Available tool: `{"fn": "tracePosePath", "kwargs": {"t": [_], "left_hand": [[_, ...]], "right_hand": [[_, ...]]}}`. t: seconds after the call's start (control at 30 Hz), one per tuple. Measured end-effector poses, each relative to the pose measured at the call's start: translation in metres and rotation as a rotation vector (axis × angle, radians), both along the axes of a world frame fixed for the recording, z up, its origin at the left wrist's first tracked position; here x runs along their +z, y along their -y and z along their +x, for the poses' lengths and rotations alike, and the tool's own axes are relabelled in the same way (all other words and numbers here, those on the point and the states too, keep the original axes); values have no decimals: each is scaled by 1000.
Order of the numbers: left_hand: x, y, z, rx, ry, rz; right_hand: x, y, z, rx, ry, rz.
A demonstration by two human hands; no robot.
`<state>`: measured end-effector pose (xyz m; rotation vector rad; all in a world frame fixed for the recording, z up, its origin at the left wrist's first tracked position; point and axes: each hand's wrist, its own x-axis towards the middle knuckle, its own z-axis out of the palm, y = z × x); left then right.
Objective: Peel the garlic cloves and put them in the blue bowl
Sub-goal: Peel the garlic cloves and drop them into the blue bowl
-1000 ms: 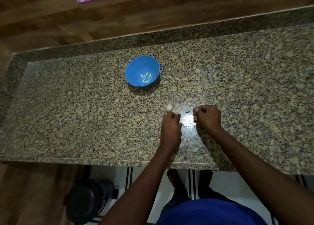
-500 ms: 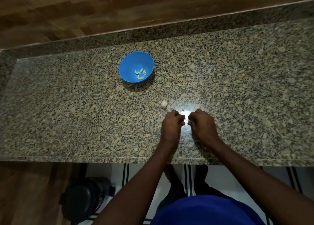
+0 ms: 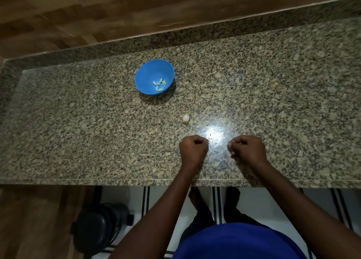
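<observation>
Just below the centre of the frame, the garlic bulb (image 3: 185, 118) sits on the speckled granite worktop (image 3: 78, 125), a small whitish rounded thing, too small to tell which way its tip points or how its long axis runs. A tan scrap of skin (image 3: 186, 122) lies touching its near side, and a second pale sliver (image 3: 207, 123) lies just to the right, beside the bright glare of a lamp on the stone. Up and to the left, well apart from the bulb, stands the blue bowl (image 3: 148, 77), upright, with a small cluster of peeled cloves (image 3: 159, 84) gathered low on its right inner side; they look pale yellow-green, slim and curved, pointing every which way.

Both hands are over the near part of the worktop, apart, with the glare between them. The left hand (image 3: 193, 149) is curled into a fist, and I cannot tell whether it holds anything. The right hand (image 3: 247, 149) is curled too, with something pale at its fingertips; too small to name.

Behind the worktop runs a wood-grain wall (image 3: 136, 10). At lower left, a dark round container (image 3: 99, 227) stands on the floor.
</observation>
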<state>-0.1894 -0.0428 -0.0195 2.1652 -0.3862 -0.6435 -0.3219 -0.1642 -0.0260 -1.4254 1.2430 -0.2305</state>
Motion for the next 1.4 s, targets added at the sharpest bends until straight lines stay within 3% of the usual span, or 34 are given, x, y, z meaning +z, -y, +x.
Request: {"fn": "tracePosePath", "kwargs": {"t": [0.1, 0.2, 0.3, 0.4, 0.7, 0.93, 1.1, 1.4], "left_hand": [[2, 11, 4, 54, -160, -61], [7, 16, 5, 165, -460, -176], [18, 2, 6, 248, -696, -326], [30, -27, 7, 296, -805, -454], [56, -189, 32, 537, -812, -709], [65, -421, 65, 817, -678, -967], [50, -598, 95, 997, -635, -1050], [15, -769, 117, 1246, -594, -1216]], "right_hand": [[6, 3, -12, -127, 105, 196], [8, 0, -14, -173, 154, 318], [11, -10, -9, -157, 201, 477], [21, -31, 6, -98, 258, 589], [73, -154, 80, 223, 266, 547], [69, -364, 168, 526, 166, 569], [48, -535, 228, 608, 134, 649], [31, -698, 298, 781, 62, 714]]}}
